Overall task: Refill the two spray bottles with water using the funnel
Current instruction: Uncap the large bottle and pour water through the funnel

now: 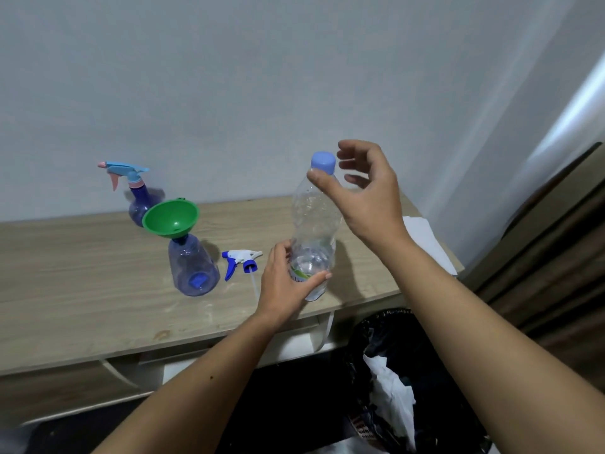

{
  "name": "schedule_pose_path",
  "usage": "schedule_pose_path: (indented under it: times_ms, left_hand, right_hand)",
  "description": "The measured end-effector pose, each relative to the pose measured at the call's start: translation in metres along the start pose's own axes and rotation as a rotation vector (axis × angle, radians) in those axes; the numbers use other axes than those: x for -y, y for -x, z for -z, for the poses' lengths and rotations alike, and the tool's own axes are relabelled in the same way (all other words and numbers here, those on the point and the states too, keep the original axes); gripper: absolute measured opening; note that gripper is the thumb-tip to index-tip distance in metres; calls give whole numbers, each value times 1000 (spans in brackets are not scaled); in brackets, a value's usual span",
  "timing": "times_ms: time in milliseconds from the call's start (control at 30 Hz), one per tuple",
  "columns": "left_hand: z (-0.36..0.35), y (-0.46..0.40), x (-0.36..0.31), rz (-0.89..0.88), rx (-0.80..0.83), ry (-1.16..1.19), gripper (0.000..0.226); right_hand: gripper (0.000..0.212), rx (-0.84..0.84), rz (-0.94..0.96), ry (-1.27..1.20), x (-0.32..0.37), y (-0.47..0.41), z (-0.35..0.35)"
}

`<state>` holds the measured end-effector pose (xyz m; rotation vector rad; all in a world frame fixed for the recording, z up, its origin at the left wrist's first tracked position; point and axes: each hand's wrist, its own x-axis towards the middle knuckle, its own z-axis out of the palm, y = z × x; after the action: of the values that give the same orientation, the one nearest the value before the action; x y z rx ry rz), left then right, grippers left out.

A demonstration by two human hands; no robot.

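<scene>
My left hand [284, 286] grips the lower part of a clear water bottle [312, 231] that stands near the front edge of the wooden table [82, 290]. The bottle's blue cap [323, 162] is on. My right hand [370, 191] hovers at the cap with its fingers spread and curved; the thumb touches the neck just below the cap. A green funnel [170, 217] sits tilted in the neck of an open blue spray bottle [193, 267]. Its blue-and-white spray head [240, 260] lies beside it. A second spray bottle [137, 198] with a light blue and pink head stands by the wall.
A white sheet of paper [425, 237] lies at the table's right end. Below that corner stands a black bin [393, 371] lined with a bag and holding white paper. A wall runs behind the table, and dark furniture stands at the right.
</scene>
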<state>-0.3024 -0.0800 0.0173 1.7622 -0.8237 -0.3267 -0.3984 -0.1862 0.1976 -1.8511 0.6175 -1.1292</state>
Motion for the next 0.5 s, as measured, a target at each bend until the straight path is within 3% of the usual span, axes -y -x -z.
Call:
schedule_pose_path:
  times_ms: [100,200,400,500]
  left_hand:
    - [1,-2,1,-1,16,-12,88]
    - [2,-3,2,0,29,-4,90]
    - [0,-2,3,-8,27,37,98]
    - [1,-2,3,-10,40,47,99]
  right_hand:
    - [36,0,-22,-37,13,-13,-2]
    - [26,26,-35,-26,15,-17,-6]
    - [14,112,11,19,13,-19,1]
    - [23,171,27,59,16,-17,3]
